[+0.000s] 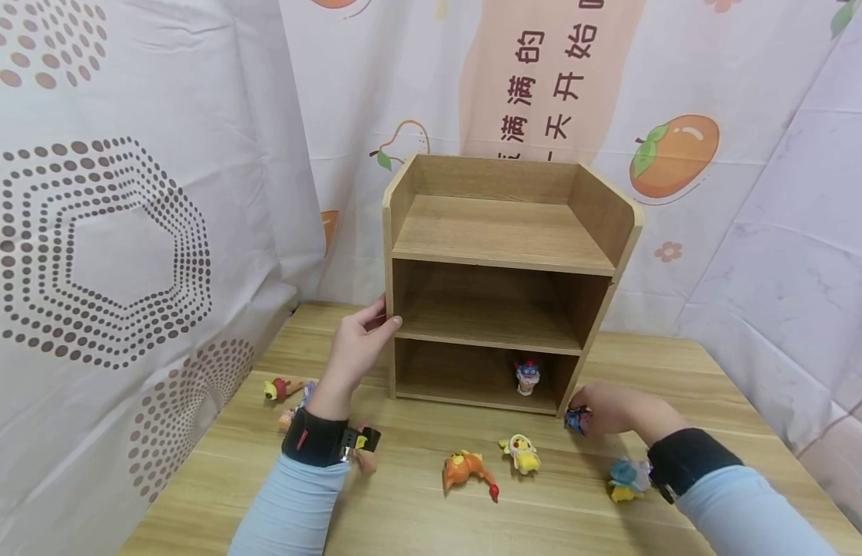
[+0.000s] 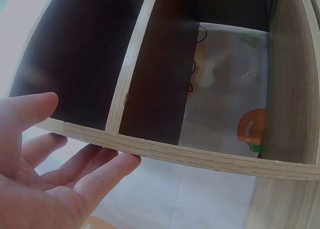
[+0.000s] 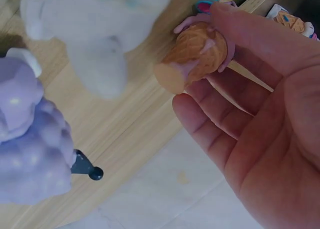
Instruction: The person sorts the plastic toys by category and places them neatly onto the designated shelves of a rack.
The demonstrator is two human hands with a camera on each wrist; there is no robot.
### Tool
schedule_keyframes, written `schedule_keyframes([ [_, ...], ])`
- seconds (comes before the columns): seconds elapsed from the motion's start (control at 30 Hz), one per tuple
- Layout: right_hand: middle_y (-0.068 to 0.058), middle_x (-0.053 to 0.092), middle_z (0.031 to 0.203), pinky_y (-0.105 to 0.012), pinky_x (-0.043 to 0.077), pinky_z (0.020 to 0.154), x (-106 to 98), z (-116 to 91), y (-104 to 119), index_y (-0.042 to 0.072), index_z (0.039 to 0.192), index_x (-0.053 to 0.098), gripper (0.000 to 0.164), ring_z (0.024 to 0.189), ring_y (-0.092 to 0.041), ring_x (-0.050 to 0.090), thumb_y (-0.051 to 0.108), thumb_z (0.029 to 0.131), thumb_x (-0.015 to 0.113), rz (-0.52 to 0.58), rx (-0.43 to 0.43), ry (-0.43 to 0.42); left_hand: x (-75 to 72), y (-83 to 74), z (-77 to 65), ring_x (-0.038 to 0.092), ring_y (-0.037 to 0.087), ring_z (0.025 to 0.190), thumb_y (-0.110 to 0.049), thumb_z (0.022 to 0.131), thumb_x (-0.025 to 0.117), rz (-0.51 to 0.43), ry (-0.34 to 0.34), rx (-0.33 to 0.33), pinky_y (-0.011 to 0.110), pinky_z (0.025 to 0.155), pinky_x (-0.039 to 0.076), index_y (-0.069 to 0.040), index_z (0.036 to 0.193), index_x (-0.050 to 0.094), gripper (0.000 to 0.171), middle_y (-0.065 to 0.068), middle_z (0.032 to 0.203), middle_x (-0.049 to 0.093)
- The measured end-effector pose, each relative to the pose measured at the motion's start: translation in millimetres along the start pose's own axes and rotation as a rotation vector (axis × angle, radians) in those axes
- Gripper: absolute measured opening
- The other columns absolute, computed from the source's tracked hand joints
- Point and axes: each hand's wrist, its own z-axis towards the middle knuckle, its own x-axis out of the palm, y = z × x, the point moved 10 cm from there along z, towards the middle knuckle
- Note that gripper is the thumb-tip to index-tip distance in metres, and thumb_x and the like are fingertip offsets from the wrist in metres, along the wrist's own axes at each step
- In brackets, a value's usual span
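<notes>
My left hand [image 1: 358,351] is at the left side panel of a small wooden shelf [image 1: 483,266], its thumb at the front edge and its fingers along the outer face. In the left wrist view the fingertips [image 2: 131,160] touch that panel's edge. My right hand [image 1: 612,409] is low beside the shelf's lower right corner, pinching a small toy figure [image 1: 578,419]. The right wrist view shows the figure's brown waffle-cone body [image 3: 197,51] between thumb and fingers, its upper part partly hidden. A similar blue-headed figure [image 1: 527,378] stands in the bottom compartment, toward the right.
On the table [image 1: 403,517], an orange toy [image 1: 466,468] and a yellow toy [image 1: 522,454] lie in front of the shelf. A teal-and-yellow toy [image 1: 627,480] is by my right wrist. A red-and-yellow toy [image 1: 281,388] and others are around my left forearm. A printed curtain [image 1: 347,100] hangs behind.
</notes>
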Motion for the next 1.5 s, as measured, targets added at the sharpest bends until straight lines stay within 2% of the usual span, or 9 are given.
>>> schedule_keyframes([
  [0.17, 0.002, 0.055, 0.078, -0.032, 0.041, 0.061, -0.8, -0.4, 1.0, 0.012, 0.089, 0.070, 0.018, 0.071, -0.017, 0.049, -0.001, 0.077, 0.074, 0.011, -0.028, -0.008, -0.1, 1.0, 1.1, 0.061, 0.030, 0.123, -0.021, 0.097, 0.071, -0.006, 0.000, 0.000, 0.043, 0.100, 0.052, -0.007, 0.147, 0.053, 0.055, 0.019, 0.135, 0.063],
  [0.3, 0.003, 0.055, 0.077, -0.029, 0.041, 0.057, -2.6, -0.4, 2.8, 0.012, 0.086, 0.068, 0.019, 0.069, -0.015, 0.049, -0.002, 0.074, 0.074, 0.016, -0.048, -0.018, -1.1, 1.5, 1.7, 0.061, 0.030, 0.123, -0.021, 0.097, 0.071, -0.003, -0.001, 0.000, 0.042, 0.099, 0.052, -0.007, 0.147, 0.053, 0.055, 0.018, 0.135, 0.063],
  [0.53, 0.000, 0.059, 0.082, -0.031, 0.045, 0.059, -2.3, -0.6, 0.3, 0.009, 0.090, 0.070, 0.018, 0.070, -0.016, 0.052, -0.002, 0.077, 0.073, 0.055, 0.003, 0.009, -1.3, 1.3, 1.6, 0.062, 0.030, 0.122, -0.020, 0.096, 0.071, -0.001, -0.001, 0.004, 0.042, 0.098, 0.053, -0.007, 0.147, 0.053, 0.055, 0.018, 0.134, 0.064],
  [0.8, -0.002, 0.060, 0.087, -0.037, 0.049, 0.067, -1.8, 1.5, -1.4, 0.006, 0.097, 0.071, 0.024, 0.076, -0.022, 0.051, 0.000, 0.075, 0.077, 0.015, 0.035, 0.012, -1.0, 1.2, 1.9, 0.062, 0.030, 0.122, -0.020, 0.096, 0.071, -0.006, 0.002, 0.005, 0.042, 0.098, 0.052, -0.006, 0.147, 0.053, 0.055, 0.019, 0.135, 0.063],
  [0.93, -0.004, 0.058, 0.088, -0.037, 0.047, 0.065, 0.0, 0.3, -3.0, 0.005, 0.105, 0.071, 0.029, 0.076, -0.023, 0.051, 0.002, 0.078, 0.078, 0.009, 0.064, 0.029, -0.9, 1.5, 1.7, 0.062, 0.030, 0.122, -0.020, 0.096, 0.072, -0.003, -0.001, 0.008, 0.042, 0.098, 0.053, -0.006, 0.147, 0.053, 0.055, 0.019, 0.135, 0.063],
  [1.1, -0.006, 0.056, 0.086, -0.035, 0.046, 0.059, 3.5, -2.6, -7.2, 0.007, 0.113, 0.071, 0.036, 0.070, -0.021, 0.055, 0.000, 0.078, 0.079, 0.082, 0.108, 0.050, -0.3, 2.2, 2.2, 0.062, 0.030, 0.122, -0.019, 0.096, 0.072, -0.012, 0.001, 0.013, 0.042, 0.098, 0.053, -0.006, 0.146, 0.053, 0.055, 0.018, 0.135, 0.063],
  [1.37, -0.004, 0.057, 0.091, -0.037, 0.048, 0.069, 1.5, -3.3, -4.9, 0.011, 0.110, 0.073, 0.035, 0.080, -0.021, 0.053, 0.005, 0.077, 0.083, 0.040, 0.065, 0.033, 0.4, 3.0, 2.5, 0.062, 0.030, 0.122, -0.019, 0.096, 0.072, -0.017, 0.006, 0.016, 0.042, 0.099, 0.052, -0.006, 0.146, 0.053, 0.056, 0.018, 0.135, 0.063],
  [1.5, -0.003, 0.056, 0.089, -0.037, 0.047, 0.068, 1.9, -3.9, -5.4, 0.011, 0.108, 0.071, 0.034, 0.079, -0.021, 0.052, 0.005, 0.077, 0.082, 0.050, 0.048, 0.032, 0.7, 2.7, 2.8, 0.062, 0.030, 0.122, -0.019, 0.096, 0.072, -0.016, 0.007, 0.017, 0.043, 0.099, 0.052, -0.006, 0.147, 0.053, 0.056, 0.018, 0.136, 0.062],
])
